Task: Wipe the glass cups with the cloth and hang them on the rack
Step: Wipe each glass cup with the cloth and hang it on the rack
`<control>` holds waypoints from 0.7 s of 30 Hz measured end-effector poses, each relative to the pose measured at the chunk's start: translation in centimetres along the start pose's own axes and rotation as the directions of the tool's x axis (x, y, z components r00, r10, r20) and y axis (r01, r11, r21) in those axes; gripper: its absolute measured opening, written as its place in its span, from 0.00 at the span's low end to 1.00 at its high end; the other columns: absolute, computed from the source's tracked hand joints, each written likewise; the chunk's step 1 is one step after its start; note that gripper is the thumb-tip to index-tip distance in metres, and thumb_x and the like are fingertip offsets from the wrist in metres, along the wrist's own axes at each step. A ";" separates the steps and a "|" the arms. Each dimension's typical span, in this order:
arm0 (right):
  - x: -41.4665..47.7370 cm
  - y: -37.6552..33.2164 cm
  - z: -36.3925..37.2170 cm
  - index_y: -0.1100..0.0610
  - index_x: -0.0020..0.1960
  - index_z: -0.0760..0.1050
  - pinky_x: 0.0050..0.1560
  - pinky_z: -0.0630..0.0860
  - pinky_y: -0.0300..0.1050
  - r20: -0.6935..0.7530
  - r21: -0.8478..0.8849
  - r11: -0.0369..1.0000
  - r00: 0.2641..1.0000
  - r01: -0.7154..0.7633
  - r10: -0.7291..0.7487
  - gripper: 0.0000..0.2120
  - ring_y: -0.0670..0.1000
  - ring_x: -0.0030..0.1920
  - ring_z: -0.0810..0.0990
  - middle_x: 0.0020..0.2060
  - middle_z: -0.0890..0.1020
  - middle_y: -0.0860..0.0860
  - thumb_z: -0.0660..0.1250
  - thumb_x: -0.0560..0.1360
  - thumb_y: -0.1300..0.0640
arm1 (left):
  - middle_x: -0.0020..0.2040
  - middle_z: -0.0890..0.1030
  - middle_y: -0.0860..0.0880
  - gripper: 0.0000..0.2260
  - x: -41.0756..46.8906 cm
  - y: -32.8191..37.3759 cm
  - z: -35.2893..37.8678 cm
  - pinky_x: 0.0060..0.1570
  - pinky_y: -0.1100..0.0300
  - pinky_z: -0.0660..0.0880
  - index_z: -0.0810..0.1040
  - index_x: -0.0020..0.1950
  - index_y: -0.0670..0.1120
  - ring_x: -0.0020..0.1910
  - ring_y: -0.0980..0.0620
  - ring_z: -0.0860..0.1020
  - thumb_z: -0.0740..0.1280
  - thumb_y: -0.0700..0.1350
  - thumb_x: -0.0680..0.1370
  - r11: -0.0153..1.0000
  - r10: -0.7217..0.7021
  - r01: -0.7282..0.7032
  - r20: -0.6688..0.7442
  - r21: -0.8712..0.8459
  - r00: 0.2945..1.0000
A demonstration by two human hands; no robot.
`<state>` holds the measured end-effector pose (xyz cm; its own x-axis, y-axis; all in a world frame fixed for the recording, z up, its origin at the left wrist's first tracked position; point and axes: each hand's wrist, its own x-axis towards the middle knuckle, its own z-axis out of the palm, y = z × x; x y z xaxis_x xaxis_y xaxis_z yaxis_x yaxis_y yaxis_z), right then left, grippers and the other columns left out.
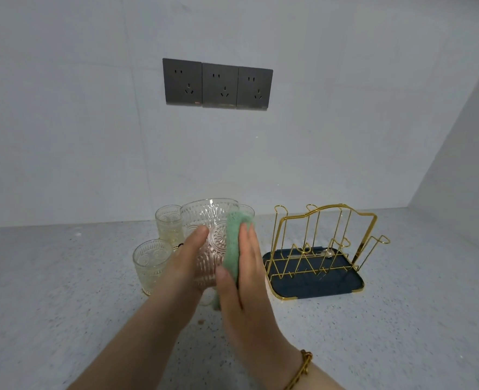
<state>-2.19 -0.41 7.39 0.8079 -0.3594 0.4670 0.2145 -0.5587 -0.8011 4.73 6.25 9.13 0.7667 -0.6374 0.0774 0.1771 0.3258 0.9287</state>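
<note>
My left hand [186,257] holds an embossed glass cup [210,235] upright above the counter, fingers wrapped round its left side. My right hand [244,266] presses a folded green cloth [232,246] flat against the cup's right side, thumb under the cloth's lower edge. Two more glass cups stand on the counter to the left, one near [149,263] and one further back [168,223]. The rim of another cup [248,209] shows behind the cloth. The gold wire rack [328,237] stands to the right on a dark tray [314,282], with no cups on its pegs.
The speckled grey counter [63,291] runs to a white tiled wall. Three dark wall sockets [217,84] sit above the cups. A side wall closes in at the far right behind the rack.
</note>
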 end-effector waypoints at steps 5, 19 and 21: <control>2.5 0.0 -2.2 0.41 0.70 0.55 0.67 0.68 0.52 0.110 0.292 0.946 0.988 -0.138 0.110 0.30 0.48 0.67 0.67 0.68 0.67 0.47 0.51 0.71 0.34 | 0.44 0.84 0.41 0.23 -0.4 -0.1 0.3 0.37 0.53 0.79 0.84 0.47 0.47 0.41 0.42 0.83 0.66 0.63 0.64 0.998 0.064 -0.065 0.039 0.027 0.997; 1.8 -0.2 -1.6 0.41 0.71 0.49 0.70 0.64 0.50 -0.033 0.196 0.980 0.999 0.017 -0.011 0.31 0.44 0.69 0.64 0.71 0.61 0.44 0.54 0.71 0.36 | 0.46 0.84 0.41 0.22 -1.1 -0.2 0.4 0.42 0.50 0.80 0.84 0.47 0.48 0.44 0.42 0.83 0.63 0.61 0.64 0.998 0.033 -0.038 0.082 0.055 0.996; 2.1 0.0 -2.4 0.45 0.70 0.57 0.53 0.78 0.45 0.028 0.416 0.900 0.991 -0.128 0.128 0.27 0.45 0.55 0.77 0.59 0.75 0.48 0.54 0.72 0.42 | 0.44 0.85 0.43 0.23 -1.3 -0.5 0.5 0.45 0.50 0.78 0.84 0.45 0.49 0.43 0.45 0.83 0.63 0.63 0.62 0.995 0.018 -0.024 0.060 0.096 0.998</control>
<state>-1.84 -2.94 9.27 0.8437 -0.4069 0.3501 0.3183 -0.1460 -0.9367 3.31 6.59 8.74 0.7311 -0.6723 0.1159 0.0986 0.2722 0.9572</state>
